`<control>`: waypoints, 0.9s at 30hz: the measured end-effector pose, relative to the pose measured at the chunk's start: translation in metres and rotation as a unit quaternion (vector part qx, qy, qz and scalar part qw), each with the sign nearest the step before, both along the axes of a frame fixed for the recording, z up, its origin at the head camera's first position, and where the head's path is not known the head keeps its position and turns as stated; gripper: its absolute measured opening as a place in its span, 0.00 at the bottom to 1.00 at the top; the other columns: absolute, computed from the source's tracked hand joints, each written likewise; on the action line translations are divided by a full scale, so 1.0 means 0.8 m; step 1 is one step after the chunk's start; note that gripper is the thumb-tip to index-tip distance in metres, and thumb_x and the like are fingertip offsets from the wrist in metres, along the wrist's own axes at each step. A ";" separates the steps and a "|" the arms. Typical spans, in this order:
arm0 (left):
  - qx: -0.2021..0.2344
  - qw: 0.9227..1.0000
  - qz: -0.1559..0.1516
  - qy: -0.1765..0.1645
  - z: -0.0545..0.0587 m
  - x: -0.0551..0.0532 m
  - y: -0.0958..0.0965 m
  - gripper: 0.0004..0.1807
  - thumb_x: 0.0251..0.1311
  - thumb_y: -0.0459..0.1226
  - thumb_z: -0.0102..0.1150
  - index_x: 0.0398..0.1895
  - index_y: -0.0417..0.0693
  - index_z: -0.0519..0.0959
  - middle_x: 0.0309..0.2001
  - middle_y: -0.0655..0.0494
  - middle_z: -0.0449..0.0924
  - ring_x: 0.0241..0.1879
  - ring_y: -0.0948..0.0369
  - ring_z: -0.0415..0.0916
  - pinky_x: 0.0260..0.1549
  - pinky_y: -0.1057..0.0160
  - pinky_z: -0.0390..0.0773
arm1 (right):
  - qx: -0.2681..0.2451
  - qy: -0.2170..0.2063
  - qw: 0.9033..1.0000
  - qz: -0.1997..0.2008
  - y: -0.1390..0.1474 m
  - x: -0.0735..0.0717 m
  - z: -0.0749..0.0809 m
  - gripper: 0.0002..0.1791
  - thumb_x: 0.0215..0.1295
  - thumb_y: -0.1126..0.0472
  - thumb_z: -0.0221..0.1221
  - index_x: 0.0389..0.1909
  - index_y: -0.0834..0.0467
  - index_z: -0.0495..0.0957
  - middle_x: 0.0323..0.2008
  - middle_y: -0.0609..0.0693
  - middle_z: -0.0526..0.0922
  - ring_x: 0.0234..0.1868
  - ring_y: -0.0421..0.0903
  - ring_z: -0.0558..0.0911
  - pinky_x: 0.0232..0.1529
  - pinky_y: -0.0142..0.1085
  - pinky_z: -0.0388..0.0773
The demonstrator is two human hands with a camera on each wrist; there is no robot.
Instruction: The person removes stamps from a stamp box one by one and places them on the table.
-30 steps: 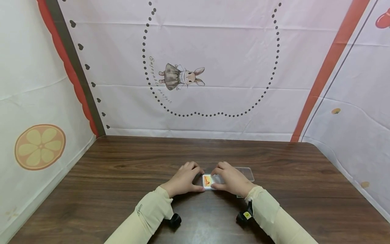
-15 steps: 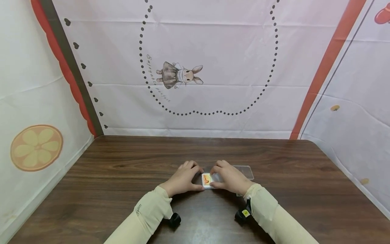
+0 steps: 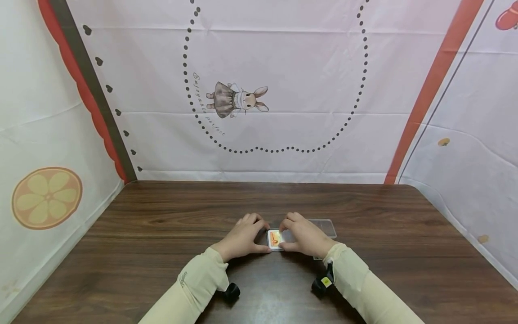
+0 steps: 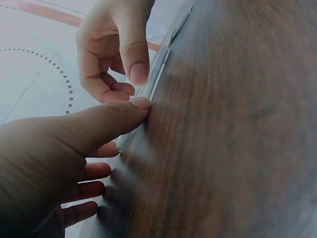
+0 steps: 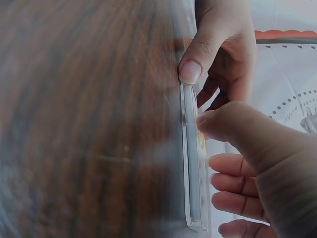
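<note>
While the left hand (image 3: 244,237) pinches a flat, rectangular, clear-plastic case (image 5: 186,173) on the brown wood-grain tabletop (image 3: 182,207), the right hand (image 3: 302,236) curves over its white, orange-printed card (image 3: 274,239), grip impossible to tell.

Person, long sleeves, cream / pale yellow. Left sleeve (image 3: 190,290): small dark script lettering (image 3: 184,278) near the cuff, too small to read. Right sleeve (image 3: 370,290): same cloth, plain on the visible side. Cuffs loose, wrinkled, a bit bunched, with uneven edges. Left hand (image 3: 242,238) and right hand (image 3: 306,238) bare; fingers (image 4: 94,171) slim, nails short and rounded. Black wrist camera (image 3: 232,292) on left, rounded and stubby. Black wrist camera (image 3: 319,288) on right too, with a yellow square sticker (image 3: 326,282), dark mark on it, illegible. Black strap (image 3: 330,270) visible by right cuff.
</note>
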State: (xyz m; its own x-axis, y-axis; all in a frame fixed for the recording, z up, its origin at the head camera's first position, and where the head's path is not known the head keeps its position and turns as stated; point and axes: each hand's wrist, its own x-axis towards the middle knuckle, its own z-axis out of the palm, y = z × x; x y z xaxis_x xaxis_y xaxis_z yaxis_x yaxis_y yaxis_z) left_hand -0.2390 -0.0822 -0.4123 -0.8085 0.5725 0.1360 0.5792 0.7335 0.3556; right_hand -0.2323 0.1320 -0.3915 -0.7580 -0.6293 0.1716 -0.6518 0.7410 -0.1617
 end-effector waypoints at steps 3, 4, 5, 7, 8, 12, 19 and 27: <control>0.000 1.000 -0.002 0.000 0.001 0.001 0.000 0.29 0.46 0.58 0.61 0.50 0.56 0.71 0.48 0.58 0.66 0.48 0.60 0.63 0.49 0.56 0.64 | -0.001 0.003 1.000 0.002 0.000 0.001 0.001 0.18 0.55 0.45 0.59 0.39 0.52 0.75 0.38 0.42 0.72 0.39 0.38 0.69 0.39 0.32 0.71; -0.001 1.000 -0.002 0.000 0.001 0.001 0.000 0.29 0.46 0.58 0.61 0.50 0.55 0.71 0.48 0.58 0.66 0.47 0.60 0.63 0.49 0.56 0.64 | -0.001 0.004 1.000 0.003 0.000 0.001 0.001 0.17 0.55 0.45 0.59 0.39 0.52 0.75 0.38 0.42 0.71 0.39 0.38 0.69 0.39 0.32 0.71; -0.001 1.000 -0.002 0.000 0.001 0.001 0.000 0.29 0.46 0.58 0.61 0.50 0.55 0.71 0.48 0.58 0.66 0.47 0.60 0.63 0.49 0.56 0.64 | -0.001 0.005 1.000 0.004 0.000 0.001 0.002 0.17 0.54 0.45 0.59 0.39 0.52 0.75 0.38 0.42 0.71 0.39 0.38 0.69 0.39 0.32 0.72; 0.000 1.000 -0.002 0.001 0.001 0.001 0.000 0.29 0.47 0.58 0.61 0.50 0.56 0.71 0.48 0.58 0.66 0.47 0.60 0.63 0.49 0.56 0.64 | -0.002 0.009 1.000 0.005 0.001 0.001 0.002 0.17 0.54 0.45 0.60 0.38 0.52 0.75 0.38 0.42 0.71 0.39 0.38 0.69 0.39 0.32 0.72; 0.001 1.000 -0.004 0.002 0.001 0.001 0.000 0.29 0.47 0.58 0.61 0.50 0.55 0.71 0.48 0.58 0.66 0.47 0.60 0.63 0.49 0.56 0.64 | -0.003 0.010 1.000 0.005 0.001 0.001 0.002 0.17 0.54 0.45 0.60 0.38 0.52 0.75 0.38 0.42 0.71 0.39 0.38 0.69 0.39 0.32 0.72; 0.002 1.000 -0.004 0.003 0.000 0.001 -0.001 0.29 0.46 0.58 0.61 0.50 0.56 0.71 0.48 0.58 0.66 0.48 0.60 0.63 0.49 0.56 0.64 | -0.005 0.013 1.000 0.009 0.001 0.001 0.001 0.17 0.53 0.45 0.60 0.38 0.52 0.75 0.37 0.42 0.71 0.39 0.38 0.69 0.39 0.32 0.72; 0.001 1.000 -0.004 0.003 0.000 0.001 -0.001 0.29 0.47 0.58 0.60 0.50 0.56 0.71 0.48 0.58 0.66 0.48 0.60 0.63 0.50 0.56 0.64 | -0.002 0.016 1.000 0.011 0.003 0.003 0.002 0.16 0.53 0.46 0.60 0.38 0.51 0.75 0.38 0.42 0.71 0.40 0.37 0.69 0.40 0.32 0.72; 0.007 1.000 -0.006 0.005 0.000 0.002 -0.001 0.29 0.46 0.57 0.61 0.50 0.55 0.72 0.48 0.58 0.66 0.48 0.60 0.63 0.49 0.56 0.64 | -0.006 0.022 1.000 0.013 0.004 0.004 0.003 0.16 0.52 0.46 0.61 0.37 0.52 0.75 0.37 0.42 0.71 0.40 0.37 0.69 0.40 0.32 0.72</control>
